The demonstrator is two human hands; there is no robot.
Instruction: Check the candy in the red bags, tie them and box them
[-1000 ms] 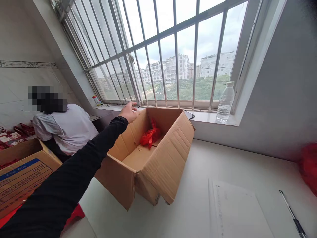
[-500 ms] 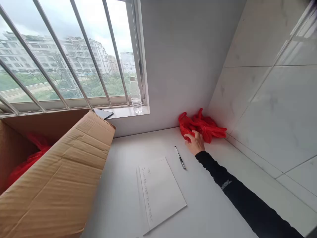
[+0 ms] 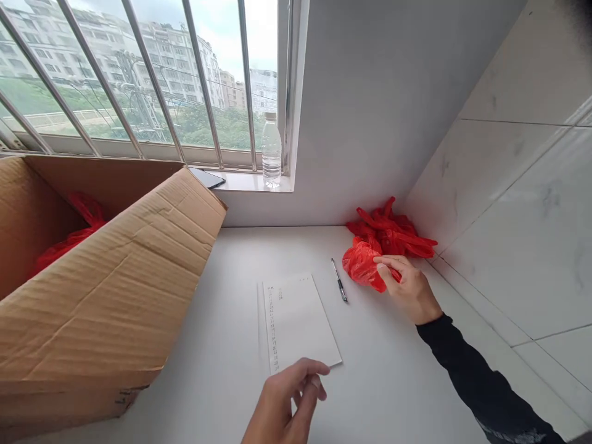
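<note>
My right hand (image 3: 409,287) pinches a crumpled red plastic bag (image 3: 363,265) between thumb and fingers at the right side of the white table. Behind it, against the wall, lies a further heap of red plastic bags (image 3: 393,231). Over the lower edge of a notebook (image 3: 303,320) hangs my left hand (image 3: 296,398), its fingers loosely bent and nothing visible in them. The notebook lies open with small writing down its left side. A black-and-clear pen (image 3: 340,280) rests between the notebook and the held bag.
On the left stands a large open cardboard box (image 3: 120,271) with red plastic (image 3: 69,243) inside. A water bottle (image 3: 272,151) and a dark flat device (image 3: 208,178) are on the window sill. A tiled wall (image 3: 518,246) bounds the right side.
My right hand has drawn one red bag toward me, away from the heap. My left hand has come into view at the bottom. The camera view has shifted down and left.
</note>
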